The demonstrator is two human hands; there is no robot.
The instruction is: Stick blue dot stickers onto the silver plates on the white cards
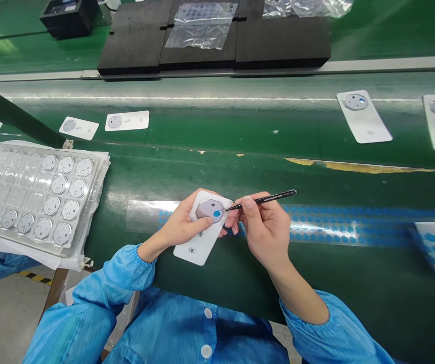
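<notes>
We saw a smooth, matt white rectangular card [187, 251], seemingly plastic, bearing a silver-grey octagonal disc [205, 206] with a dull metallic sheen, and slim, satiny black tweezers [276, 197]. Our green worktop [187, 172] was smooth and softly glossy, with a rough, tan worn strip [357, 166], while the long clear plastic film with blue dots [335, 230] shone slickly. The clear compartmented tray [7, 193] was glossy moulded plastic, the black rectangular blocks [281, 43] looked like matt foam, and our light-blue sleeves [88, 308] were wrinkled cloth.
</notes>
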